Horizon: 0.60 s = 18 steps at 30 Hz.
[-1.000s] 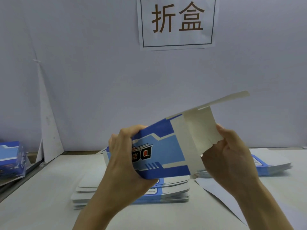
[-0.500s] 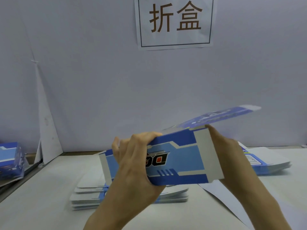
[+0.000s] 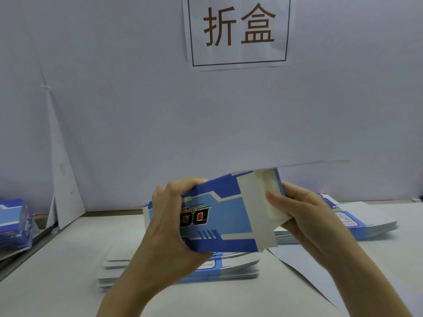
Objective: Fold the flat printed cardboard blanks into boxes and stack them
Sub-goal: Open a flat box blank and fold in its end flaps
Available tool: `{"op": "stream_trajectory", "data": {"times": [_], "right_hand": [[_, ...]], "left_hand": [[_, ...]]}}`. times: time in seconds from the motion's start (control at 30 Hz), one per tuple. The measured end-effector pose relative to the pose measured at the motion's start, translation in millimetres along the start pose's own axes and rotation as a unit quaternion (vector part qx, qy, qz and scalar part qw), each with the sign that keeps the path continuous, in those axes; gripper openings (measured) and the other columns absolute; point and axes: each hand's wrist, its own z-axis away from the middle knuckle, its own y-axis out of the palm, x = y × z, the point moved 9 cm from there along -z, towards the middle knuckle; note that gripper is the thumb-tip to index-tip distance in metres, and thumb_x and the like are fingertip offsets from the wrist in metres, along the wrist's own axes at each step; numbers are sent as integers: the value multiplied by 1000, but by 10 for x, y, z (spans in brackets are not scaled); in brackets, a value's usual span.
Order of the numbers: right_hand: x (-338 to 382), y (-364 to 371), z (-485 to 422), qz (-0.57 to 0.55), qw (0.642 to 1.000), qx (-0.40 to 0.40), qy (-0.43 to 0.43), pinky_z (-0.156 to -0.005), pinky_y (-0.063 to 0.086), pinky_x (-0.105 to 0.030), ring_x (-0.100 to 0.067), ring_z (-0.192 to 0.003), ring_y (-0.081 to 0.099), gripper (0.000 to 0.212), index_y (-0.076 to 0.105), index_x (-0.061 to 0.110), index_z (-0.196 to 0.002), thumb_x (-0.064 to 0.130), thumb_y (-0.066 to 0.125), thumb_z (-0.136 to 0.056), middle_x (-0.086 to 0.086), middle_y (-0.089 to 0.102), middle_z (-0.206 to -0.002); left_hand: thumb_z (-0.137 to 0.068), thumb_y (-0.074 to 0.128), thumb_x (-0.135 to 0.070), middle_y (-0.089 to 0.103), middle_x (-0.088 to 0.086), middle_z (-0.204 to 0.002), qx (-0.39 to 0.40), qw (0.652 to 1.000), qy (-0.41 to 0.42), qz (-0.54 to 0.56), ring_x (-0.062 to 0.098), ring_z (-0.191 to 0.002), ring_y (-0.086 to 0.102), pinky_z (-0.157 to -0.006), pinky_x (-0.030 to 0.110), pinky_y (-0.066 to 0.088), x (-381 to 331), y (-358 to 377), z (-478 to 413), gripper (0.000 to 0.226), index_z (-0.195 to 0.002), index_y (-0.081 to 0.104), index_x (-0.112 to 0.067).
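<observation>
A half-formed blue printed box (image 3: 224,216) is held up in front of me above the table. My left hand (image 3: 169,227) grips its left end, fingers over the top edge and thumb underneath. My right hand (image 3: 304,216) holds the right end, thumb pressing a white side flap (image 3: 272,202) into the opening. The long lid flap (image 3: 320,163) sticks out flat to the right above the opening. A pile of flat blanks (image 3: 229,268) lies on the table under the box. A second pile of blanks (image 3: 357,223) lies at the right.
Folded blue boxes (image 3: 13,223) stand at the far left edge. A white folded sheet (image 3: 61,179) leans against the back wall at the left. A loose white sheet (image 3: 304,268) lies on the table at the right. A sign (image 3: 238,30) hangs on the wall.
The box has swung a little so its right opening faces me more. My right thumb has pushed the white side flap inward, and the lid flap now stands level above it.
</observation>
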Motion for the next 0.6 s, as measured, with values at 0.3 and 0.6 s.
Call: {"op": "stream_trajectory", "data": {"times": [0.3, 0.6], "right_hand": [[3, -10, 99, 244, 966, -41, 68, -41, 51, -29, -28, -52, 68, 21, 69, 3, -87, 11, 51, -95, -13, 72, -71], [99, -64, 101, 419, 896, -145, 35, -37, 33, -20, -14, -30, 45, 22, 52, 4, -68, 7, 41, -86, -6, 60, -42]], "left_hand": [[-66, 85, -28, 52, -23, -125, 50, 976, -122, 172, 12, -111, 60, -73, 21, 57, 205, -23, 20, 82, -131, 39, -49], [-93, 49, -9, 23, 9, -156, 133, 917, -251, 279, 23, -144, 24, -114, 32, 22, 30, 229, -89, 64, -149, 17, -7]]}}
